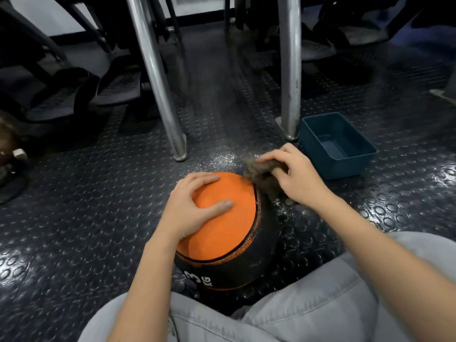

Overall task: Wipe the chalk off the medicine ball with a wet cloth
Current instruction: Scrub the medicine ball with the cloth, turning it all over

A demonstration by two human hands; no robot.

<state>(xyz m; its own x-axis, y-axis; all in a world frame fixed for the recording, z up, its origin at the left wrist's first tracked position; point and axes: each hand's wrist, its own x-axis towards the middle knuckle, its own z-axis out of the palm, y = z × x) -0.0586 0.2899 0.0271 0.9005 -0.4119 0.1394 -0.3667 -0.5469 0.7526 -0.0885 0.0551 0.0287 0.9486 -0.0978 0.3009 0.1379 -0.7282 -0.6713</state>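
While left hand [195,206] presses ball [222,233], right hand [297,177] grips cloth [259,172].

The medicine ball [222,218] is orange with a black band carrying orange trim and an orange "3 KG", the cloth [261,172] is brownish-grey, the tub [335,144] is dark teal, and the floor [74,230] is dark with raised circles.

Items counted:
- Medicine ball [222,218], marked 3 KG: one.
- Brown cloth [259,172]: one.
- Dark blue plastic tub [345,166]: one.
- Bare hands: two, left hand [192,211] and right hand [293,176].
- Steel legs: two, centre leg [158,80] and tub-side leg [290,70].
- Treaded footplates [56,99]: two distinct at far left; others too dark to count.
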